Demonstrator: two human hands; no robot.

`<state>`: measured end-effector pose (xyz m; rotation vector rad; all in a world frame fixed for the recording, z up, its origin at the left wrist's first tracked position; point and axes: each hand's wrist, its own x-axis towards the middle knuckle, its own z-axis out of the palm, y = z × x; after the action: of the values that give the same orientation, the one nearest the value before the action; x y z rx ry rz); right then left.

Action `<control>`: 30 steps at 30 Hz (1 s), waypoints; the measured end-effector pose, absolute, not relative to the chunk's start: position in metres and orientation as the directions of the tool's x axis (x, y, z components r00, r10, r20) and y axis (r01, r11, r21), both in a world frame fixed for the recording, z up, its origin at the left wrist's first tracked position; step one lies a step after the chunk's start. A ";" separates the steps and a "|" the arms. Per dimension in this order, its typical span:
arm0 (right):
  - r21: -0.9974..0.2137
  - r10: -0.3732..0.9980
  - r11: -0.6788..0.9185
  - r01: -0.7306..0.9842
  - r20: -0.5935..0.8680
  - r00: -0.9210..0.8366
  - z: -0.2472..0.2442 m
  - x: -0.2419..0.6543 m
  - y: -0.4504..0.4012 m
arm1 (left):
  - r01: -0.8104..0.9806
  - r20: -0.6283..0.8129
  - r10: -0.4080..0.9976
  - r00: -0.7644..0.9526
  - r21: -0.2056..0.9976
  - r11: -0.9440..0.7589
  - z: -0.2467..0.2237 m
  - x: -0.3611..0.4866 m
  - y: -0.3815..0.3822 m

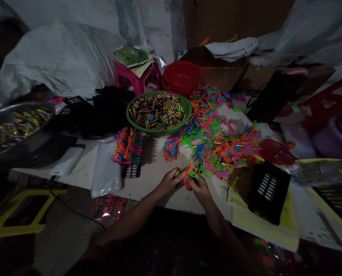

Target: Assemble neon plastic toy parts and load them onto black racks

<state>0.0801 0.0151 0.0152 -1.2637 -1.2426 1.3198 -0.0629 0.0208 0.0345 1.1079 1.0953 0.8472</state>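
My left hand (171, 181) and my right hand (200, 186) meet over the front of the table, fingers closed. Between them are small orange and green plastic pieces (191, 171), mostly at my right fingers. A small yellow-green bit shows at my left fingertips; its kind is too small to tell. Just beyond my hands spreads a heap of bright plastic pieces (217, 147) in orange, green, blue and pink. A green basin (130, 119) full of small colourful cylinders stands behind. To the left, a stack of similar coloured pieces (127, 147) sits on a black slotted tray (132, 171).
A metal bowl (48, 115) with more cylinders stands far left, near a white power bank (67, 161) with a cable. Clear plastic bags (106, 168) lie left of my hands. Right are a black basket (270, 191) and yellow sheets (263, 230). Red basins (182, 74) stand behind.
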 end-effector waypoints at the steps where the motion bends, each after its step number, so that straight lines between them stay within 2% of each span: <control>1: -0.997 0.998 -0.059 0.044 -0.060 -0.029 0.016 0.081 0.016 | 0.013 -0.254 0.927 0.275 0.965 0.261 0.035 -0.065 0.020; 5: -0.998 0.995 0.018 0.066 0.024 0.099 0.022 0.082 0.017 | 0.065 -0.265 0.919 0.291 0.964 0.258 0.035 -0.069 0.017; 9: -0.998 1.000 0.017 0.057 0.018 0.011 0.026 0.073 0.014 | 0.102 -0.232 0.928 0.293 0.972 0.211 0.031 -0.065 0.013; 15: -0.997 0.999 -0.001 0.082 0.002 0.039 0.018 0.069 0.013 | 0.077 -0.234 0.915 0.330 0.972 0.221 0.033 -0.064 0.012; 17: -0.996 0.999 -0.003 0.091 0.002 0.050 0.017 0.069 0.012 | 0.110 -0.186 0.926 0.329 0.981 0.157 0.034 -0.064 0.011; 21: -0.997 0.998 0.015 0.081 0.019 0.052 0.023 0.065 0.009 | 0.236 0.010 0.971 0.240 0.969 -0.069 0.034 -0.061 0.008; 25: -0.998 0.997 0.030 0.055 0.034 0.072 0.029 0.060 0.008 | 0.313 0.066 0.981 0.184 0.942 -0.122 0.031 -0.058 0.008; 30: -0.991 0.987 0.050 0.125 0.068 0.143 0.023 0.057 0.008 | 0.395 0.121 0.980 0.155 0.902 -0.174 0.027 -0.055 0.006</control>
<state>0.0566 0.0082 0.0232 -1.3182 -1.2134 0.9972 -0.0546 0.0063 0.0268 1.6883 1.3324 0.9949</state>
